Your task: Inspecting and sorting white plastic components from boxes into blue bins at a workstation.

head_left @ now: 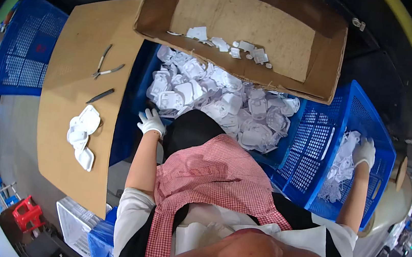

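Observation:
My left hand [152, 123], in a white glove, has its fingers spread and holds nothing. It is by the near left edge of a blue crate heaped with white molded plastic parts [190, 90]. My right hand [365, 153], also gloved, reaches into a blue slatted basket [360, 104] on the right. Its fingers look stretched out beside tangled thin white plastic scraps [343, 166]; their tips are partly hard to make out against the white.
A cardboard box [245, 20] with several small white pieces rests above the crate's far side. On the left cardboard-topped table [62, 126] lie nippers [101, 71], a dark slim tool [100, 95] and white parts [82, 131]. Another blue basket [30, 50] stands far left, a red stool [28, 213] lower left.

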The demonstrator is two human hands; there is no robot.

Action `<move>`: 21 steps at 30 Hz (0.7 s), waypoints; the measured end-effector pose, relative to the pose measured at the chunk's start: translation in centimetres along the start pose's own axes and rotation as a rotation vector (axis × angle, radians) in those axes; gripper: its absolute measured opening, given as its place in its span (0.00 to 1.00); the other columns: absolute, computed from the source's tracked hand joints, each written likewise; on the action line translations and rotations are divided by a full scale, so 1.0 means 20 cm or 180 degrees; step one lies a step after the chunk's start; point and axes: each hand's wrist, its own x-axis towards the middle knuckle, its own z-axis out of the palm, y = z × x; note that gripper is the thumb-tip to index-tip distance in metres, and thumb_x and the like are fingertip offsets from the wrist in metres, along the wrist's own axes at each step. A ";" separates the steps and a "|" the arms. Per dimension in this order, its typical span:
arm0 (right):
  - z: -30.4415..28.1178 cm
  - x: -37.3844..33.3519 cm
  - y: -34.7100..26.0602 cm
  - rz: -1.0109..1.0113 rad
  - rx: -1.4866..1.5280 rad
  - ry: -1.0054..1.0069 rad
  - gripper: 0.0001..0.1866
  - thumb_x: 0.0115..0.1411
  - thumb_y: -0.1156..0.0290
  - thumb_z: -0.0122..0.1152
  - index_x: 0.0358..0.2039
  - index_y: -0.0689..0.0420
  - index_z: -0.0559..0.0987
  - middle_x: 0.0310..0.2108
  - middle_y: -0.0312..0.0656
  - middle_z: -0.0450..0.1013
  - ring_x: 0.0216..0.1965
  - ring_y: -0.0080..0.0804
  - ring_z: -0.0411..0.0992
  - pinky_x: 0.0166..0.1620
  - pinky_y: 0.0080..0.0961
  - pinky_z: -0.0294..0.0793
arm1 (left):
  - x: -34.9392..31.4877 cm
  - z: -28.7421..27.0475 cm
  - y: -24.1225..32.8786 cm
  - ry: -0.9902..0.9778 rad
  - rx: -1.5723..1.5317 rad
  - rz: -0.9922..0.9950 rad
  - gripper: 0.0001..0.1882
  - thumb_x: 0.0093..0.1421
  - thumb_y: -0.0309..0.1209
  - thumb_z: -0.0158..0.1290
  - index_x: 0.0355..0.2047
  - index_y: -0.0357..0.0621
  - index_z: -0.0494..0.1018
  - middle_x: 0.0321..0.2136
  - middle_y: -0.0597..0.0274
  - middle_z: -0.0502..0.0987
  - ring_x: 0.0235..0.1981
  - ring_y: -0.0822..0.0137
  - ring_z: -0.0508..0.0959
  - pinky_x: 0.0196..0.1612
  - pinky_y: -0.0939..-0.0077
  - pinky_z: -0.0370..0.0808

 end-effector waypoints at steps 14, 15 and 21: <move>-0.04 0.73 -1.81 -0.2822 0.1073 -0.0346 0.20 0.59 0.65 0.54 0.52 0.56 0.73 0.51 0.53 0.72 0.54 0.51 0.70 0.54 0.41 0.71 | 0.15 0.13 0.09 -0.0726 -0.0232 -0.0453 0.46 0.58 0.36 0.52 0.72 0.57 0.39 0.73 0.63 0.35 0.71 0.36 0.31 0.65 0.37 0.50; 0.01 0.78 -1.89 -0.2833 0.1068 -0.0337 0.20 0.58 0.66 0.56 0.50 0.57 0.73 0.51 0.53 0.72 0.53 0.51 0.70 0.54 0.41 0.71 | 0.15 0.13 0.08 -0.0764 -0.0239 -0.0400 0.46 0.57 0.35 0.52 0.72 0.57 0.39 0.73 0.63 0.34 0.70 0.35 0.30 0.65 0.37 0.50; 0.22 0.89 -2.07 -0.2670 0.0691 -0.0615 0.22 0.50 0.69 0.66 0.46 0.58 0.74 0.52 0.54 0.70 0.53 0.51 0.71 0.53 0.40 0.72 | 0.14 0.10 0.05 -0.0908 -0.0194 -0.0127 0.50 0.54 0.31 0.55 0.72 0.58 0.39 0.73 0.60 0.31 0.69 0.29 0.27 0.65 0.37 0.50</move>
